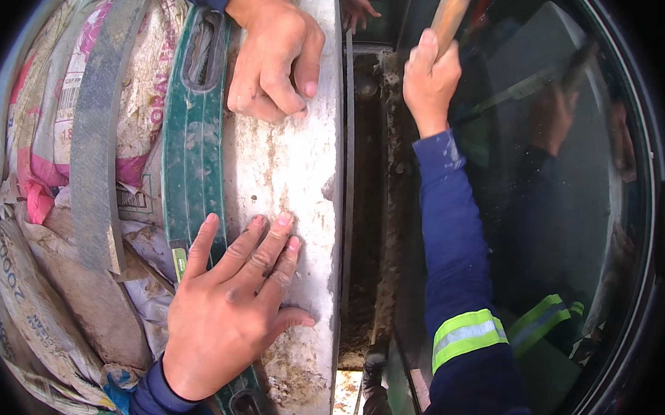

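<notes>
My left hand (229, 307) lies palm down with its fingers spread. It rests across a green spirit level (194, 148) and the dirt-smeared white slab (302, 206) beside it. On the right, my raised right hand (432, 77) is closed round a wooden handle (451, 18); the tool's head is out of view. A co-worker's hand (276, 62), in a dark blue sleeve, comes from the top and presses curled fingers on the slab beside the level's oval slot.
Stacked printed sacks (120, 99) fill the left, with a grey strip (100, 128) across them. Right of the slab runs a narrow, dirty gap (366, 209). Dark glass (557, 219) beyond it reflects my arm. Another hand (355, 12) shows at the top.
</notes>
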{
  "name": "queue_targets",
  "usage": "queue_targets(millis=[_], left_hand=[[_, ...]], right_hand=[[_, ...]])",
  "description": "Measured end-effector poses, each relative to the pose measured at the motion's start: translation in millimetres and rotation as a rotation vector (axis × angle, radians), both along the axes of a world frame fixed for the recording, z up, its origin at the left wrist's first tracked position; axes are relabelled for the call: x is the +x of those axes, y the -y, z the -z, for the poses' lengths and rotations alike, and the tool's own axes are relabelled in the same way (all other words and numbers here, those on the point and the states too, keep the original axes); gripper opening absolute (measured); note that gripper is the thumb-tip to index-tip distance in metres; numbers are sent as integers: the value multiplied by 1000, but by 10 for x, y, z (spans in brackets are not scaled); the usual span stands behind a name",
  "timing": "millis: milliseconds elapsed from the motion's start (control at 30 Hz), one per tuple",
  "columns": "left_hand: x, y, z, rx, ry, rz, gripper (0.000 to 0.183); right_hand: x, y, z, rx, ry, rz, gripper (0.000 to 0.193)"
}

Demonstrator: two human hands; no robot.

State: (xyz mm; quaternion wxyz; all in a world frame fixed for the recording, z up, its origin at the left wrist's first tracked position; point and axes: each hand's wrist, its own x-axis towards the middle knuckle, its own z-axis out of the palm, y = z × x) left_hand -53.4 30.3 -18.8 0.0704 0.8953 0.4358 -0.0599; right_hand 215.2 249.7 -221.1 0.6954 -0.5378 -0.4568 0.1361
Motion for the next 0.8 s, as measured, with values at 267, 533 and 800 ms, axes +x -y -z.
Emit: queue_targets(millis=[267,533,800], left_hand=[[21,-39,1,-8,51,38,72],[-11,-12,2,0,23,3,72],[45,-33,11,-18,56,34,72]], right_hand=[[-15,56,1670,-850,291,145,43],[-161,197,15,-128,201,60,36],[-109,148,1462,-412,415,240,37]])
